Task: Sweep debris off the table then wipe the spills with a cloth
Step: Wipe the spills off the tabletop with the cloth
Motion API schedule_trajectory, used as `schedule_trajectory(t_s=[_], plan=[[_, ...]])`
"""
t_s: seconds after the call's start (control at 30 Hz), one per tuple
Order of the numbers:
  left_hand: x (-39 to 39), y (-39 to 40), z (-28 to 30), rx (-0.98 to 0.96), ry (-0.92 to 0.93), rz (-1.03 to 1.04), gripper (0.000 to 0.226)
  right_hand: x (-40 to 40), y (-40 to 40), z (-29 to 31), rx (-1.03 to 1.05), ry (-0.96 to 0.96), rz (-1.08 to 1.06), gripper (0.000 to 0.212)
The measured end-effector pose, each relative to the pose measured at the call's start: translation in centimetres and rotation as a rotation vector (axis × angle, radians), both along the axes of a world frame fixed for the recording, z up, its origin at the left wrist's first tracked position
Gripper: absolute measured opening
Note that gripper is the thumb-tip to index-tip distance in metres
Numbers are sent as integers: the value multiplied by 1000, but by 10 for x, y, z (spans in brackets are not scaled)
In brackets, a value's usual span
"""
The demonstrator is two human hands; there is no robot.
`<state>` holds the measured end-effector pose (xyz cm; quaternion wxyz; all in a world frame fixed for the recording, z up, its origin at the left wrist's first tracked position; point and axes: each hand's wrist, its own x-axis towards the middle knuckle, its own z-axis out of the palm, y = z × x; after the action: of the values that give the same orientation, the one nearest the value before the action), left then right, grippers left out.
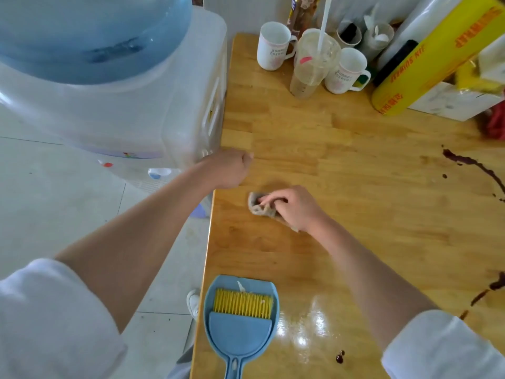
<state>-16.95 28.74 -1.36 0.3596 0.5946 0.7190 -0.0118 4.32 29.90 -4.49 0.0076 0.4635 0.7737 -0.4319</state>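
Note:
My right hand (293, 207) grips a crumpled grey cloth (258, 206) and holds it against the wooden table (341, 149), near the left edge. At that edge, a little further back, sits my left hand (232, 166) with its fingers curled and nothing visible in it. A blue dustpan (240, 332) lies at the table's near left with a yellow-bristled brush (242, 306) nested in it and a few scraps of debris. Dark red spills run along the right side (476, 165), with more (489, 291) lower down and small drops (340, 356) near the front.
Two white mugs (273, 46) (347, 71), a plastic cup with a straw (314, 61), a yellow wrap roll (426, 64) and a white box (451, 101) crowd the back of the table. A water dispenser with a blue bottle (95, 36) stands left of the table.

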Motion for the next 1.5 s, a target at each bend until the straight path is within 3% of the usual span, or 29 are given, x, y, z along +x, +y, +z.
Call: schedule_trajectory(t_s=[0.1,0.17,0.23,0.4,0.47,0.53,0.63,0.67,0.77,0.87,0.93,1.0,1.13,1.2,1.27,1.4,1.5], plan=[[3,-8,-9,30,63,-52,42,43,47,11,111,-31,-584,40],[5,-12,-13,81,134,-59,52,44,56,4,272,-47,-657,36],[11,-14,-17,125,191,-44,62,24,40,0,367,-16,-469,32],[22,-6,-15,103,313,-65,58,7,-41,-10,168,87,203,34],[21,2,-8,70,344,-143,59,23,-29,-7,73,132,207,35],[19,10,1,50,367,-196,52,37,4,-4,157,85,-29,36],[24,21,14,-13,354,-199,50,54,46,2,126,76,-622,35],[28,26,19,-51,352,-198,53,48,47,2,133,58,-665,35],[35,36,28,-155,357,-204,51,0,6,-4,245,76,-344,40],[33,35,27,-154,380,-243,47,-38,-60,-11,164,148,235,41],[28,29,23,-135,384,-278,50,-36,-65,-15,78,131,433,42],[24,23,17,-102,397,-307,57,-19,-43,-14,23,149,315,41],[21,21,11,-65,388,-251,59,21,11,-5,136,114,-375,42],[23,20,12,-69,387,-231,49,11,8,-6,177,84,-539,39],[27,21,11,-39,393,-249,42,-15,-21,-10,246,81,-336,37],[35,20,8,-40,363,-214,46,-49,-88,-13,117,189,232,35],[38,14,5,-66,369,-174,51,-18,-64,-8,17,142,289,36]])
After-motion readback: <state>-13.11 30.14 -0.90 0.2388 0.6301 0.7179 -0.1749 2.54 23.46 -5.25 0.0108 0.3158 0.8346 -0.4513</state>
